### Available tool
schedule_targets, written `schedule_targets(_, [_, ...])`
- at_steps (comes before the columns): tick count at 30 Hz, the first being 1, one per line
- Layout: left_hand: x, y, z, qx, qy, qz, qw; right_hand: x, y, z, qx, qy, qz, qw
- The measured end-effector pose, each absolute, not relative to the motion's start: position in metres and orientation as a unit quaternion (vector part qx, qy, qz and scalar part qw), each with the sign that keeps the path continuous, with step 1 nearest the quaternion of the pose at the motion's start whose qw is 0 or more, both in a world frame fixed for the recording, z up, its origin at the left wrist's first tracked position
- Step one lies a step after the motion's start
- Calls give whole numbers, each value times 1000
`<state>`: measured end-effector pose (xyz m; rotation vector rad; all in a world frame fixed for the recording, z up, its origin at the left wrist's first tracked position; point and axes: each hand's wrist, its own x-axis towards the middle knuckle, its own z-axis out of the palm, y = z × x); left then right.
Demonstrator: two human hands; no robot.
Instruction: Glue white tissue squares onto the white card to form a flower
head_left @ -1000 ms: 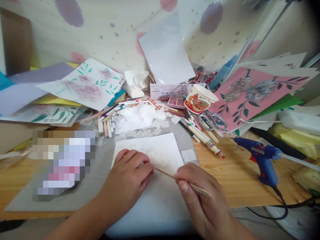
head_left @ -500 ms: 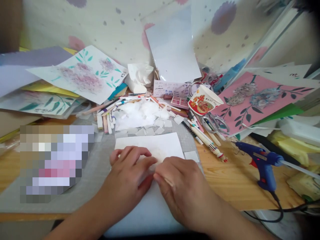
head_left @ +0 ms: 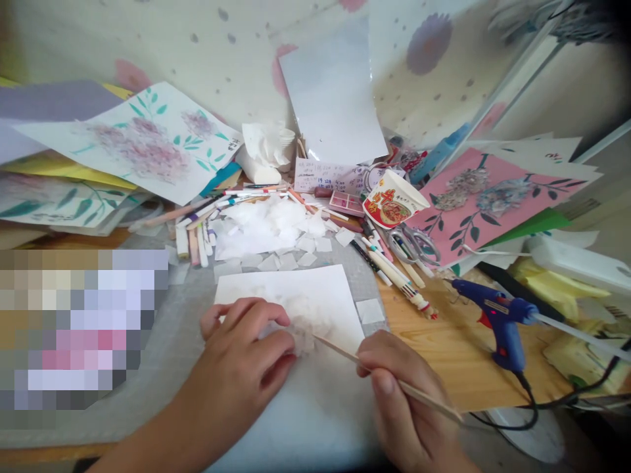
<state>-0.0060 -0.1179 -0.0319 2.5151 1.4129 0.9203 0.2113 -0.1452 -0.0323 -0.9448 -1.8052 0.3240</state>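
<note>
A white sheet of paper [head_left: 315,295] lies on a grey mat [head_left: 187,341] in front of me. My left hand [head_left: 241,364] rests on its lower left part, fingers curled and pressing down, with a crumpled bit of white tissue [head_left: 302,341] just past the fingertips. My right hand [head_left: 401,407] is closed around a thin wooden stick [head_left: 345,355]. The stick's tip points left and touches the tissue bit on the sheet.
A pile of white tissue squares [head_left: 269,226], pens [head_left: 392,266], scissors [head_left: 419,243] and a noodle cup [head_left: 389,203] lie behind the sheet. A blue glue gun [head_left: 497,315] stands at the right on the wooden table [head_left: 444,348]. Flower pictures are stacked at both sides.
My right hand has drawn back to the right, so the stick shows again, its tip at the tissue bit. My left hand stayed on the sheet. The view shifted a little.
</note>
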Motion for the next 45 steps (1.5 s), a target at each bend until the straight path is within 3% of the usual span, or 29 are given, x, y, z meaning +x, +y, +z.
schedule_targets(9, [-7,-118,-33,831,470,294,40,206,-136,-16,-342,-800,136,474])
schedule_targets(21, [-2,-117,-36,819,471,320,68,188,-137,-35,-300,-862,-58,404])
schedule_targets(26, [-4,-118,-36,840,461,281,50,202,-144,-21,-317,-868,-38,379])
schedule_targets(32, [-2,-117,-39,823,466,319,62,213,-144,-12,-361,-814,-11,455])
schedule_targets(45, [-2,-119,-37,832,438,338,52,212,-137,-17,-340,-833,59,433])
